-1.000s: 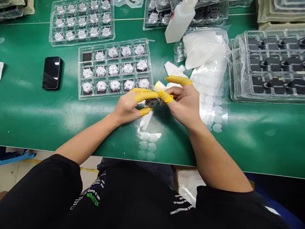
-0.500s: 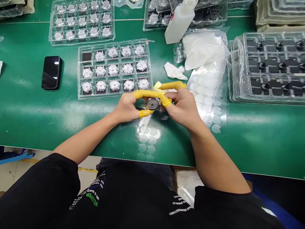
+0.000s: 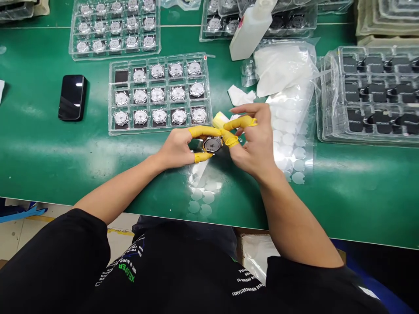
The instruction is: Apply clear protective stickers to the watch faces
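My left hand (image 3: 178, 148) grips a round metal watch case (image 3: 212, 144) between thumb and forefinger, its engraved back turned up. Yellow finger cots cover the gripping fingertips. At the case's upper right rim, my right hand (image 3: 257, 146) has its cotted thumb and forefinger pinched together; whatever may be between them is too small to make out. Beneath the case lies a clear sheet with round film pieces (image 3: 200, 203). Just beyond the hands is a clear compartment tray (image 3: 111, 109) of similar watch cases; its far left pocket shows only a dark pad.
A phone (image 3: 71, 98) lies left of the tray. Behind my right hand are a yellow-and-white piece (image 3: 220, 120), a crumpled white cloth (image 3: 241, 95), a bottle (image 3: 251, 32) and a plastic bag (image 3: 284, 69). Stacked trays (image 3: 322, 109) of black parts stand at right.
My right hand has turned slightly, with its other fingers raised and stretched farther out. The watch case has shifted a little to the right in view and remains in my left hand.
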Demonstrator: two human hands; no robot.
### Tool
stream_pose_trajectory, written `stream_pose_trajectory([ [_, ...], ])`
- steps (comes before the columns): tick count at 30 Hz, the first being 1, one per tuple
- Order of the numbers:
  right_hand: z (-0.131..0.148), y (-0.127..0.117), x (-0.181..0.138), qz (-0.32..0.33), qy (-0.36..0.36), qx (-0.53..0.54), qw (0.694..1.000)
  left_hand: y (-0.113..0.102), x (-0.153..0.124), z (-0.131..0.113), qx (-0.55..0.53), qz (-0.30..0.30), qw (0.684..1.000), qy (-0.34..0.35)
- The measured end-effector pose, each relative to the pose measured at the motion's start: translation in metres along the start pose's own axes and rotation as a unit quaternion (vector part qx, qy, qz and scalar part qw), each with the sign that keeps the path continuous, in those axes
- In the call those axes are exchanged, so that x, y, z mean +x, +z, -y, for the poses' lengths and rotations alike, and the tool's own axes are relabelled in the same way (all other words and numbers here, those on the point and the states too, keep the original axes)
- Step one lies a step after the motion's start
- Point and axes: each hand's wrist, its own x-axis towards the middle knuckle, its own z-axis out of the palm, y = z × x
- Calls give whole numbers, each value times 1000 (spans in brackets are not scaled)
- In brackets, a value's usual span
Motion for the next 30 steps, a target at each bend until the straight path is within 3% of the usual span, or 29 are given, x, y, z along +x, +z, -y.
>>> stream_pose_trajectory([
  [4, -5, 1, 2, -141, 69, 44, 987, 6, 0, -3, -67, 0, 996, -51],
  [6, -9, 2, 2, -158, 114, 119, 974, 8, 0, -1, -84, -4, 991, -107],
  [9, -7, 4, -1, -86, 157, 218, 959, 9, 1, 5, -106, -32, 975, -194],
  [13, 10, 12, -9, 0, 174, 222, 959, 6, 4, 9, -138, -36, 961, -238],
  [21, 25, 18, -11, 8, 277, 220, 935, 6, 6, -2, -149, -48, 954, -256],
  [30, 24, 27, -14, 0, 284, 214, 935, 6, 6, -3, -146, -52, 955, -253],
])
